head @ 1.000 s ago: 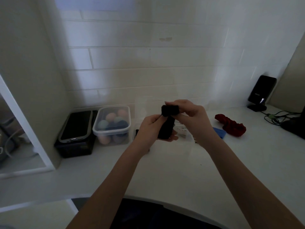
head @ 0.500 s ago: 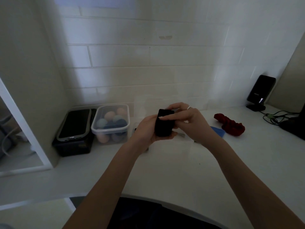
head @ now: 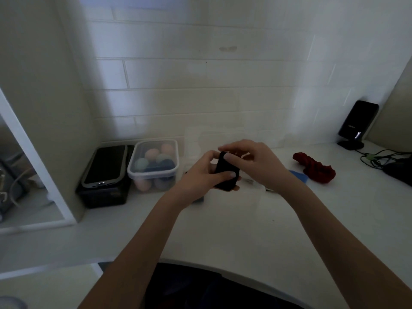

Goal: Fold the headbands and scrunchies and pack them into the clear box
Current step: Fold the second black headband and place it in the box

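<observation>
Countertop [head: 256, 237], white, against tiled wall [head: 200, 74].

Both hands [head: 231, 169] grip folded black headband [head: 226, 172] above white counter [head: 223, 233].

The head camera (the only view) is looking forward and down, close over the worktop [head: 256, 237], facing the tiled wall [head: 200, 85].
</observation>
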Demonstrator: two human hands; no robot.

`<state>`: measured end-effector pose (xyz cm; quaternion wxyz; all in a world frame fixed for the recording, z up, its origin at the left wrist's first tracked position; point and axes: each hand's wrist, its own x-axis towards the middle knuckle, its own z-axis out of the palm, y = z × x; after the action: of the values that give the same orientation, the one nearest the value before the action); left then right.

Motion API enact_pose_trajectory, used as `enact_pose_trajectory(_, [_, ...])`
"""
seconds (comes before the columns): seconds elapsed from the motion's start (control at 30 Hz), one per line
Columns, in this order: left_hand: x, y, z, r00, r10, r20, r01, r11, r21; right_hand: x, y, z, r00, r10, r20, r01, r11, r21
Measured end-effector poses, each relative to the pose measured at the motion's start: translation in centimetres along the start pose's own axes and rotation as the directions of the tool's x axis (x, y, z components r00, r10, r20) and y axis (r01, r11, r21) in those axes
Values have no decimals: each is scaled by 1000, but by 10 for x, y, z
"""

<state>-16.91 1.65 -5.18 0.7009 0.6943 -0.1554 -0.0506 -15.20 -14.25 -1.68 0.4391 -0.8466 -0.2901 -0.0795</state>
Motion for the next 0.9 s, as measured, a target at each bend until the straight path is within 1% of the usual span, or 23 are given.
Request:
enact_pose_trajectory(0.03, [0,-1,0,1000,11,-4,-11,1000,16,2,-1,1,1000,-8,3,8,999,-43])
enact_pose_trajectory(0.13, [-2,-2,-1,999,35,0,-35,997,66,6,-2,4,1000,21,23,-19,997,-80])
enact_pose_trajectory(0.2, [-1,-2,-1,998,44,-40,-39,991,129,9,1,8,999,13,-39,-18,994,-110])
enact_pose_trajectory(0.27, [0,-1,-2,987,93,-133,-58,968,243,11,2,12,993,13,-117,-23,996,-85])
enact_pose_trajectory(0.33, [1,1,-5,967,160,-200,-77,927,368,11,3,13,991,28,-132,-32,999,-27])
enact_pose_trajectory(0.37, [1,1,-7,961,180,-212,-81,910,406,11,3,13,991,50,-122,-45,998,41])
enact_pose_trajectory(0.43, [1,2,-11,951,213,-223,-104,902,419,9,0,10,987,138,-86,-112,960,257])
enact_pose_trajectory(0.47, [2,2,-13,946,233,-227,-123,902,414,9,-3,9,976,209,-60,-177,924,340])
enact_pose_trajectory(0.5, [2,2,-15,939,259,-228,-146,897,416,9,-6,8,955,297,-22,-266,886,380])
enact_pose_trajectory(0.57, [2,3,-16,923,320,-215,-197,870,451,10,-10,7,871,476,117,-482,788,384])
enact_pose_trajectory(0.6, [2,3,-17,914,346,-212,-215,856,471,10,-11,7,820,527,223,-570,728,380])
enact_pose_trajectory(0.63, [1,4,-17,906,367,-211,-230,846,481,10,-11,7,776,529,344,-630,670,392])
enact_pose_trajectory(0.67, [0,5,-19,899,381,-217,-242,843,480,9,-10,5,743,490,456,-665,621,416])
enact_pose_trajectory(0.7, [-1,6,-20,893,396,-216,-262,845,467,8,-9,4,726,433,534,-676,594,437])
enact_pose_trajectory(0.73, [-2,6,-23,888,412,-206,-286,843,455,8,-7,2,723,384,575,-672,586,453])
enact_pose_trajectory(0.8, [-2,6,-28,874,450,-183,-309,806,504,9,-5,2,734,352,580,-655,591,471])
enact_pose_trajectory(0.9, [-2,7,-35,885,442,-148,-271,746,608,13,0,10,736,388,555,-665,569,484])
